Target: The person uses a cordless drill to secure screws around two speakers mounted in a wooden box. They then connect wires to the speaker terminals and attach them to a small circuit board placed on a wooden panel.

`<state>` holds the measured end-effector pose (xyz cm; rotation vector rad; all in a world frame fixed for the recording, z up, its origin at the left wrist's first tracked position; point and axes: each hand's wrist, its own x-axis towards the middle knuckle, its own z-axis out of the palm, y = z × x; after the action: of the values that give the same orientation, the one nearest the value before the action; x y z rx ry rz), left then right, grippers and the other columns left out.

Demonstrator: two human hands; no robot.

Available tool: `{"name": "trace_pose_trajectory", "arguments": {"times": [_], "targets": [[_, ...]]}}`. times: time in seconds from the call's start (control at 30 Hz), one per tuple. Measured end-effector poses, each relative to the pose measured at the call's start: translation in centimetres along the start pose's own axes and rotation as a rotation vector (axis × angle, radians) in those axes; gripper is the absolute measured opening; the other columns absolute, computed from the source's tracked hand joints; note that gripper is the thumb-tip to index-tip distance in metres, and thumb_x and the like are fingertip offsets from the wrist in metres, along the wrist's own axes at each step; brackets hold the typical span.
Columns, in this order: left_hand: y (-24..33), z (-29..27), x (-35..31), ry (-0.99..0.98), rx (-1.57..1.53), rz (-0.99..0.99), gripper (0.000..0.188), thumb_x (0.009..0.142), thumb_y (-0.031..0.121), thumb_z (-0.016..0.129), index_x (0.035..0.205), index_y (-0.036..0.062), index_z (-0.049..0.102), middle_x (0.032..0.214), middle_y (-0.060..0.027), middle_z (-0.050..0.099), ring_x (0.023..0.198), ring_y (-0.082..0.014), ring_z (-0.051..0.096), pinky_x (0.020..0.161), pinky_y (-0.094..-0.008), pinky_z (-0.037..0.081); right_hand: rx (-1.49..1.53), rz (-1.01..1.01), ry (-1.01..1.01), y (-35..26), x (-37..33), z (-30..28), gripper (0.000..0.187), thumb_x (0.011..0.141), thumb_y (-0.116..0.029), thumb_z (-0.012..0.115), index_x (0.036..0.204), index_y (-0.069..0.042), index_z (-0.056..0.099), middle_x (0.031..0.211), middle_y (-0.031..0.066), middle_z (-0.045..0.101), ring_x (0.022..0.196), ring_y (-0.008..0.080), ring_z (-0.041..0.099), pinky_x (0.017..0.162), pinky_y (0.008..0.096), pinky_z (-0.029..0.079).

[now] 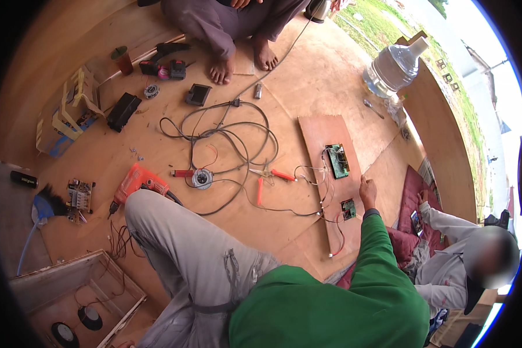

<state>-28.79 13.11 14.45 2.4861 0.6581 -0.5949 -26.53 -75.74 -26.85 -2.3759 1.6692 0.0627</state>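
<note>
My right hand (368,193), at the end of a green sleeve, grips the right edge of a thin brown wooden board (311,129) with closed fingers. The board lies slanted on the floor. Two green circuit boards sit on it: a larger one (339,161) in the upper half and a smaller one (348,209) below. Thin wires (314,179) run off its left side, with a red wire (340,235) near the bottom. My left hand is outside the picture.
Left of the board lie a red-handled tool (284,175), a solder spool (202,178), a tangled cable (246,145) and a red drill (138,184). A wooden box (122,313) with speakers stands lower left, a water bottle (391,66) upper right. Other people sit opposite and at right.
</note>
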Motion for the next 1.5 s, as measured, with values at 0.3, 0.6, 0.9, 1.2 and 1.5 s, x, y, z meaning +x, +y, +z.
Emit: {"name": "trace_pose_trajectory", "arguments": {"times": [0.3,0.6,0.9,1.2,1.5], "targets": [[-2.5,1.6,2.8,-0.198,-0.117,-0.024,0.048,0.115,0.039,0.062,0.139,-0.0009,0.073,0.132,-0.0219,0.075,0.124,-0.0342,0.069,0.108,-0.0448,0.051,0.206,0.021,0.026,2.3,1.1,-0.7,0.093,0.099,-0.08,0.059,0.099,0.01,0.08,0.102,0.0341,0.075,0.102,0.0465,0.071,0.097,0.0549,0.052],[-3.6,4.1,5.3,-0.267,-0.146,0.086,0.053,0.114,0.045,0.062,0.137,-0.0018,0.073,0.132,-0.0228,0.075,0.126,-0.0382,0.069,0.11,-0.0459,0.051,0.154,0.043,0.091,-1.7,-2.2,-7.9,0.1,0.095,-0.089,0.056,0.093,0.008,0.08,0.099,0.0314,0.078,0.099,0.046,0.074,0.095,0.0537,0.054],[-3.5,5.5,7.6,-0.282,-0.187,0.215,0.05,0.114,0.042,0.063,0.135,-0.0013,0.074,0.134,-0.0226,0.075,0.128,-0.0385,0.069,0.112,-0.0466,0.051,0.515,-0.264,0.207,-13.3,-7.7,-17.5,0.088,0.103,-0.076,0.064,0.063,0.001,0.05,0.063,0.007,0.044,0.065,0.0187,0.041,0.062,0.0484,0.036],[1.9,9.3,7.3,-0.057,-0.495,0.382,0.025,0.1,0.009,0.076,0.123,-0.002,0.078,0.117,-0.0182,0.081,0.11,-0.0311,0.079,0.098,-0.0378,0.06,0.776,-0.594,-0.219,-36.6,-22.3,-19.4,0.066,0.106,-0.059,0.073,0.067,-0.007,0.064,0.065,-0.0045,0.053,0.059,0.0078,0.047,0.053,0.0327,0.039],[6.0,12.8,8.1,0.258,-0.531,0.726,0.036,0.095,0.005,0.079,0.13,0.0001,0.074,0.13,-0.0202,0.076,0.122,-0.0365,0.074,0.108,-0.0443,0.055,0.522,-0.852,-0.589,-50.9,-36.9,-12.1,0.076,0.104,-0.061,0.075,0.062,0.001,0.061,0.061,0.004,0.052,0.059,0.0132,0.046,0.052,0.0425,0.041]]}}
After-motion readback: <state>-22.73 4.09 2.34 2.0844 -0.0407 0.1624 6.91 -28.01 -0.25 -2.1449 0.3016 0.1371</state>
